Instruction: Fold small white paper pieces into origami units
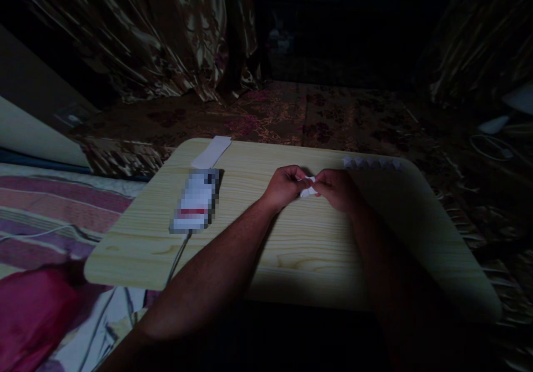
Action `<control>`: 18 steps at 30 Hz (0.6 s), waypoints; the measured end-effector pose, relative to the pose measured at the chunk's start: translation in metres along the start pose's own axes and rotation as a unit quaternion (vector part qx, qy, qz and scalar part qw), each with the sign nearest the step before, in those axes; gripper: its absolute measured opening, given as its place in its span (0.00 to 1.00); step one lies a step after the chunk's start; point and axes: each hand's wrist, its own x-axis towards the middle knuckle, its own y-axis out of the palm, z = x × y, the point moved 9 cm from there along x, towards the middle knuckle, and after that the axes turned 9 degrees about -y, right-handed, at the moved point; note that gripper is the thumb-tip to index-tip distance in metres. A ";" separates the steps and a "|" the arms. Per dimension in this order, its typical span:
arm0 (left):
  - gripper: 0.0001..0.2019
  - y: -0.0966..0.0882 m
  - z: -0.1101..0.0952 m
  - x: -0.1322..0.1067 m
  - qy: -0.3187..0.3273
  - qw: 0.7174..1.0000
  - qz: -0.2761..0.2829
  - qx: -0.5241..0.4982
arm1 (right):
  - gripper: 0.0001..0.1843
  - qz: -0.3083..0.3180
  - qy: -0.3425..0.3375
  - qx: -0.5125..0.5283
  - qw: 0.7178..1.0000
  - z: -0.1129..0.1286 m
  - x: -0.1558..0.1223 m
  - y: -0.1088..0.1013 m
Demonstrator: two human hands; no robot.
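Both hands meet over the middle of a light wooden lap table (316,250). My left hand (285,184) and my right hand (338,187) are closed in a pinch on a small folded piece of white paper (308,187) held between them just above the tabletop. A row of small folded white paper shapes (372,162) lies along the table's far right edge. A strip of white paper (211,151) lies at the far left edge.
A phone (195,200) with a blurred screen rests on the table's left part, its cable (177,261) running off the near edge. Striped bedding (50,211) lies left, patterned carpet (291,116) and curtains (158,33) behind. The room is dim.
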 end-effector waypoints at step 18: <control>0.10 0.000 -0.003 -0.002 0.012 1.000 -0.007 0.005 | 0.07 0.003 -0.015 -0.023 1.000 0.000 0.000 0.004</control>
